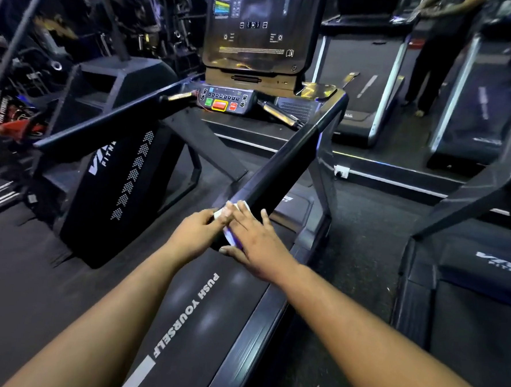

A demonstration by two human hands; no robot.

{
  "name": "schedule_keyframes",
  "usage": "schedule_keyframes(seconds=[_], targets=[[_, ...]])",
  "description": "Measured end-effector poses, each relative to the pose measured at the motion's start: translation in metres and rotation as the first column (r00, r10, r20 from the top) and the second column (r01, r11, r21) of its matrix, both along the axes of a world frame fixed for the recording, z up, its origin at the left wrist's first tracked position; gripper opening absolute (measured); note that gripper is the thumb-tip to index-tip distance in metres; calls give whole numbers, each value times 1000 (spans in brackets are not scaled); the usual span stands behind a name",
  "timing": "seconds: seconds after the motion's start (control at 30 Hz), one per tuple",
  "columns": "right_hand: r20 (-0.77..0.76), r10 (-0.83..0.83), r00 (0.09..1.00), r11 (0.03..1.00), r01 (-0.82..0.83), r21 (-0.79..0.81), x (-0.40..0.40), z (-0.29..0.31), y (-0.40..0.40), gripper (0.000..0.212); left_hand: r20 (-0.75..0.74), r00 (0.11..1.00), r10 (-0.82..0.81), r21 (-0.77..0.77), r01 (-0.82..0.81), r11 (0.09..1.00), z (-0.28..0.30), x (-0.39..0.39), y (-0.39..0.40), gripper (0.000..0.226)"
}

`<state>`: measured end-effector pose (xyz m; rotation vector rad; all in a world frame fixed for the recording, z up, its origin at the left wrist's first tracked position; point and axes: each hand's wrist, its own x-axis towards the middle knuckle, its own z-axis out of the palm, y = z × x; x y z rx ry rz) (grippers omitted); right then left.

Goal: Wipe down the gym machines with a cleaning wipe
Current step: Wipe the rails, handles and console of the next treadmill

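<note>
A: Where are we w/ the small white folded cleaning wipe (pixel 232 214)?

B: It's on the near end of the long black padded right handrail (pixel 282 171) of the black treadmill (pixel 211 310). Our right hand (pixel 253 238) lies flat over it, fingers straight and a bit spread, pressing it onto the rail, thumb low by the rail's end cap. Our left hand (pixel 199 230) has its fingers curled at the wipe's left edge, looks like a pinch, but the tips are blurred so we can't be sure.

A: Risks from here?

B: First, the wipe is small vs. the rail. If we push up the rail w/ a flat palm only, it could bunch or slip off the rounded top and drop onto the grey treadmill belt printed "PUSH YOURSELF" (pixel 181 314).

A: And the far end?

B: The rail runs to the dark control panel with green and red buttons (pixel 224 101). Wiping across that w/ pressure could trigger a button, prob. bad while we're leaning over the belt.

A: Anything else?

B: The underside of the rail is hidden from us, so we may miss it. Also another person's legs (pixel 429 69) stand by the next treadmill, well apart, no clash for now.
</note>
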<state>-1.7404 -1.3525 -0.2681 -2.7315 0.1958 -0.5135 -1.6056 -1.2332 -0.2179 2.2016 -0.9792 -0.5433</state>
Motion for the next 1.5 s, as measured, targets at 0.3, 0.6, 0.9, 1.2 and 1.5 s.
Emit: schedule_keyframes(seconds=[0.3,0.6,0.9,1.2,1.5], targets=[[159,-391,907,633,139,762,-12,7,44,48,336,939,76,-200,-7,980,13,-19,30,17],[91,-632,770,372,199,907,-65,24,78,66,78,926,-371,-481,360,799,17,-48,39,5],[89,-860,502,243,249,938,-167,37,85,20,-422,701,-575,-487,359,796,-1,-142,-13,7],[50,-954,297,156,345,926,-288,37,42,14,-487,611,-624,-460,427,778,-10,-253,-84,20],[81,-995,62,98,795,598,-373,62,-15,7,-443,563,-697,-491,498,715,-12,-343,-151,26]])
